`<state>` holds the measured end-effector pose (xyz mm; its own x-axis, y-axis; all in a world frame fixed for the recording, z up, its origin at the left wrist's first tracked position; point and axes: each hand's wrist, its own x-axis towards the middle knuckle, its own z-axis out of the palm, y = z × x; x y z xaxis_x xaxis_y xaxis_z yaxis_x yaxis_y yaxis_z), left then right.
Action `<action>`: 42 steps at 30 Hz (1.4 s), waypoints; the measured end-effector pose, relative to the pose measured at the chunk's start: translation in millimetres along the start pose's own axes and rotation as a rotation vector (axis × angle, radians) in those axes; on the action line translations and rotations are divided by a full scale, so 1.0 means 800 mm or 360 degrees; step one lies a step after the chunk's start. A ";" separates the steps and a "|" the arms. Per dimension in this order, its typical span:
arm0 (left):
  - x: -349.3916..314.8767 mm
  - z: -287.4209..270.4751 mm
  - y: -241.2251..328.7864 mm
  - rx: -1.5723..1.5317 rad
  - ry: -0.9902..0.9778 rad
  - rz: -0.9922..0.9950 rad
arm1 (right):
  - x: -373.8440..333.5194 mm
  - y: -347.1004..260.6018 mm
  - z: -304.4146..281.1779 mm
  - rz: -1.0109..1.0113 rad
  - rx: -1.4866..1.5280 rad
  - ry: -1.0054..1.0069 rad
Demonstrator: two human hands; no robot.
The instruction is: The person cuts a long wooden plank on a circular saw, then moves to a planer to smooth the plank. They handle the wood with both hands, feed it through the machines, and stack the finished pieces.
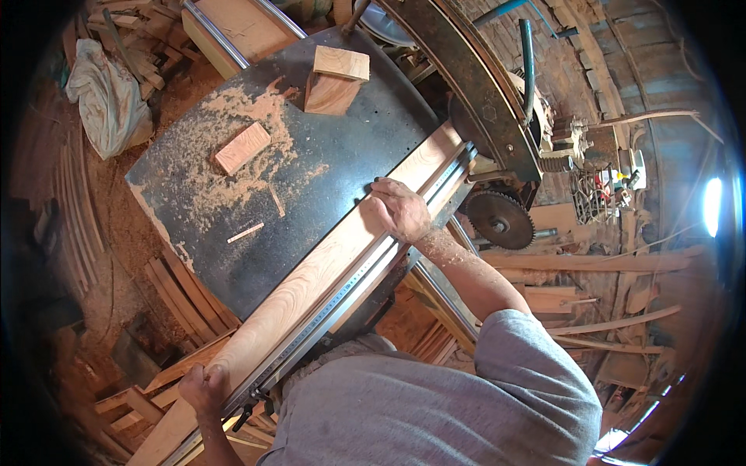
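Observation:
A long pale wooden board lies slantwise along a metal fence with a measuring scale, its far end reaching the machine at the upper right. My right hand is closed over the board and its edge by the fence, well short of that far end. Farther down, at the lower left, my left hand wraps round the same board, fingers curled. Sawdust flecks cover my right forearm. Both hands hide parts of the board's surface.
On the dark metal table lie a small wood block, stacked blocks, thin offcuts and sawdust. A toothed circular blade is beside the machine's arm. A whitish sack and timber strips stand at left.

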<state>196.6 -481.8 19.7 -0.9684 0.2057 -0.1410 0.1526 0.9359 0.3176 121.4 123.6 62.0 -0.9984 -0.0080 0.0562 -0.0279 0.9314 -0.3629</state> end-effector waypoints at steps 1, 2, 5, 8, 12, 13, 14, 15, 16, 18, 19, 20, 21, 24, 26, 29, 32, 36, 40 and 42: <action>0.001 0.003 -0.003 0.0007 0.0023 0.0066 | 0.001 0.001 0.001 0.0004 0.0011 0.0014; 0.001 0.006 -0.006 0.0012 0.0047 0.0131 | 0.002 0.001 0.001 0.0007 0.0020 0.0029; 0.001 0.013 -0.013 -0.0063 0.0042 0.0060 | 0.003 0.002 0.002 0.0016 -0.0014 -0.0001; 0.001 0.014 -0.014 -0.0025 0.0059 0.0171 | 0.000 0.004 0.003 -0.0018 -0.0076 0.0022; 0.001 0.015 -0.009 -0.0250 -0.0006 -0.0097 | -0.005 0.009 0.005 -0.0040 -0.0097 0.0059; 0.001 0.016 -0.008 -0.0209 -0.0011 -0.0105 | -0.005 0.010 0.005 0.0024 -0.0100 -0.0004; 0.001 0.019 -0.007 -0.0194 -0.0007 -0.0099 | -0.004 0.010 0.006 0.0027 -0.0105 -0.0001; 0.002 0.021 -0.008 -0.0204 0.0022 -0.0086 | -0.002 0.010 0.007 0.0027 -0.0118 0.0012; 0.002 0.025 -0.008 -0.0173 0.0019 -0.0086 | -0.001 0.009 0.007 0.0047 -0.0154 -0.0010; 0.002 0.028 -0.008 -0.0150 0.0048 -0.0079 | 0.001 0.008 0.008 -0.0010 -0.0140 0.0070; 0.001 0.029 -0.007 -0.0096 0.0059 -0.0054 | -0.002 0.009 0.009 0.0072 -0.0170 0.0008; 0.000 0.029 -0.006 -0.0043 0.0069 -0.0040 | -0.003 0.010 0.009 0.0023 -0.0119 0.0060; 0.000 0.028 -0.003 -0.0013 0.0069 -0.0017 | -0.007 0.013 0.009 0.0048 -0.0092 0.0034; 0.004 0.026 0.008 0.0087 0.0061 -0.0071 | -0.009 0.027 0.017 0.0072 -0.0044 0.0052; 0.016 0.024 0.011 0.0276 -0.0363 -0.0348 | 0.000 0.040 0.029 0.0211 0.0303 0.0045; 0.011 0.030 0.014 0.0073 -0.0411 -0.0257 | 0.024 0.042 0.049 -0.0232 0.0089 -0.0164; 0.006 0.026 0.016 -0.0022 -0.0250 -0.0233 | 0.047 0.077 0.057 -0.0308 0.0191 -0.0132; -0.026 0.003 -0.005 -0.0109 -0.0213 -0.0278 | 0.019 0.110 0.075 -0.0220 0.0080 -0.0062; -0.085 -0.037 -0.047 -0.0050 -0.0387 -0.0591 | -0.019 0.113 0.077 -0.0212 0.0002 -0.0051; -0.080 -0.038 -0.041 -0.0106 -0.0373 -0.0603 | -0.021 0.107 0.076 -0.0121 -0.0008 -0.0114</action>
<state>247.8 -534.4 46.6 -0.8814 -0.0817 -0.4653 -0.2247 0.9389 0.2608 132.6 181.2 -26.4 -0.9944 -0.1048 0.0167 -0.1039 0.9288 -0.3557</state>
